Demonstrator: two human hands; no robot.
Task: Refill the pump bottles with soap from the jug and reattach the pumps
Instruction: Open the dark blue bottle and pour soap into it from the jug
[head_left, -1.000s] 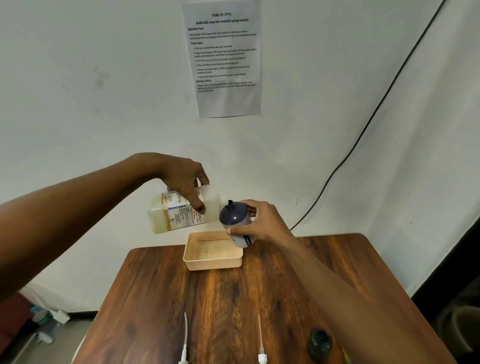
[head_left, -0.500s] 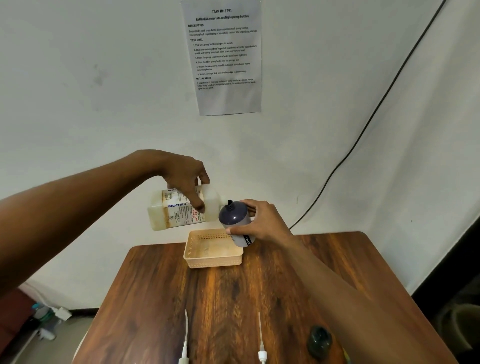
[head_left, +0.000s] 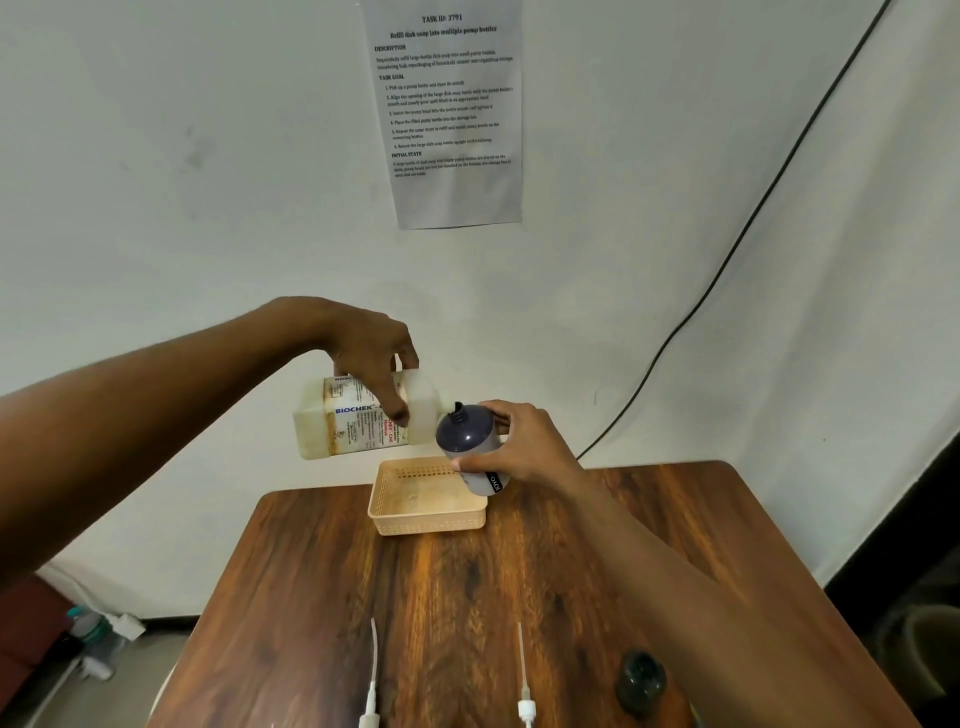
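Observation:
My left hand (head_left: 371, 353) grips a translucent white soap jug (head_left: 337, 418) from above, tipped on its side with its mouth toward the right. My right hand (head_left: 519, 441) holds a dark blue pump bottle (head_left: 467, 441) tilted, its open neck right at the jug's mouth. Both are held in the air above a peach plastic basket (head_left: 428, 514) at the far end of the wooden table (head_left: 467, 597). Two white pump heads with dip tubes (head_left: 371, 686) (head_left: 523, 686) lie at the near edge. A second dark bottle (head_left: 640, 680) stands near my right forearm.
A printed task sheet (head_left: 449, 109) hangs on the white wall. A black cable (head_left: 727, 260) runs down the wall to behind the table's right side. Clutter lies on the floor at lower left (head_left: 98, 639).
The jug has tipped slightly further, its base rising a little. The bottle and my right hand stay in place.

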